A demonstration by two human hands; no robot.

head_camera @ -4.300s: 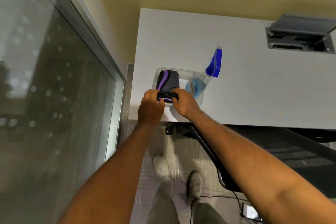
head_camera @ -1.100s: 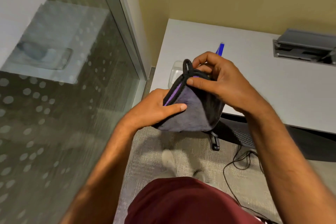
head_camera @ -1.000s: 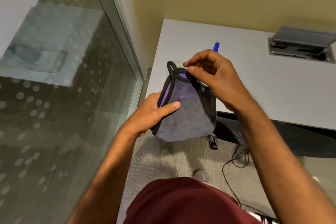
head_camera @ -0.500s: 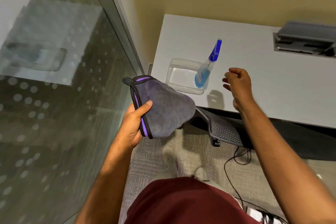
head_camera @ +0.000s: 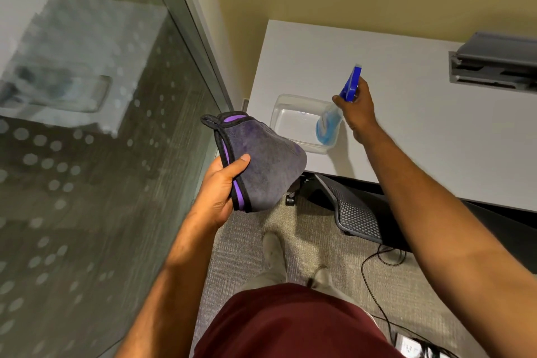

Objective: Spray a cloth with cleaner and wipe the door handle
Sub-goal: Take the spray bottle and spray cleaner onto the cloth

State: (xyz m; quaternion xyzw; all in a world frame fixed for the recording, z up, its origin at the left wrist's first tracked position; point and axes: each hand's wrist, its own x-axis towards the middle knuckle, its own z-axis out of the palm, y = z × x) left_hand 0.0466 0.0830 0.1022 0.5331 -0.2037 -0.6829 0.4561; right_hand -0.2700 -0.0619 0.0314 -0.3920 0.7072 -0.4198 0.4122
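My left hand (head_camera: 222, 189) has its grip clamped on the cloth (head_camera: 261, 163), thumb on top, grey-purple fabric draped over my fingers and held out in the air ahead of me, off the counter edge. My right hand (head_camera: 359, 109) is at the spray bottle (head_camera: 338, 109), grip wrapped around its neck just under the blue trigger head; whether it's fully tight I can't tell, but fingers are clearly on it. The bottle leans in the clear tub (head_camera: 290, 116), which sits on the white counter (head_camera: 421, 131) just beyond the cloth-holding grip and left of the right grip. Progress as I read it: cloth fetched and opened, bottle being taken; spraying not done, wiping not done. The door handle isn't visible, only the frosted-dot glass panel (head_camera: 87, 154) off to the left of my left grip. Count: one cloth, one spray bottle, one tub, two hands. Early stage, most of the task left.
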